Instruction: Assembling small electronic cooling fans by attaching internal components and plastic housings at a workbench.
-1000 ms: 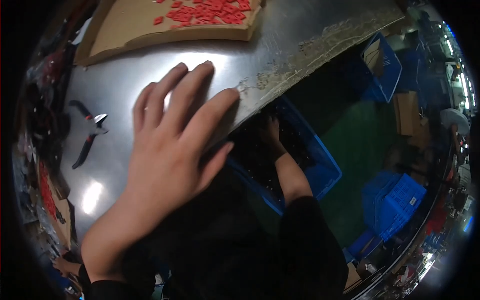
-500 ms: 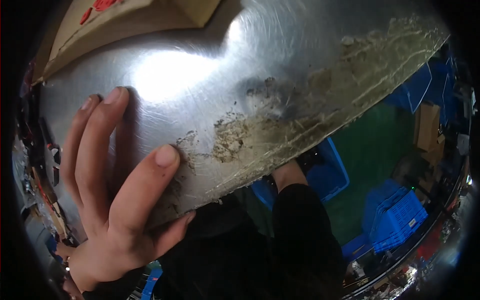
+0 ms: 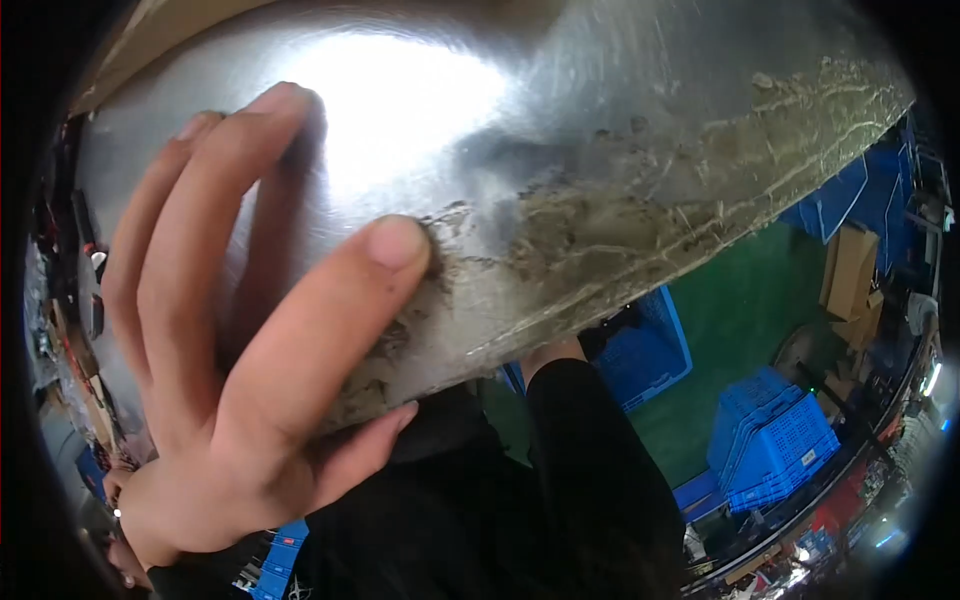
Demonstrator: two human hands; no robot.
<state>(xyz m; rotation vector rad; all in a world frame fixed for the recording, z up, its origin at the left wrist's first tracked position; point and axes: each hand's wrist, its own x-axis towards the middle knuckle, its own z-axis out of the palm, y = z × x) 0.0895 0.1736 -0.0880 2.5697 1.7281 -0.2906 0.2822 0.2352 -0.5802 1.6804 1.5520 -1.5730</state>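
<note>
Left hand is holding nothing over the tabletop; right hand is mostly hiding below, grip unclear, nothing surfacing yet.

The person wears a black top with long sleeves, its front plain and so dark that folds and seams can hardly be told. The right sleeve is loose and ends in a simple, straight cuff, with a strip of bare wrist past it; the right hand is hidden. The left sleeve is black too. The left hand is bare, with short nails, slender fingers and a tiny spot on the index finger.
</note>
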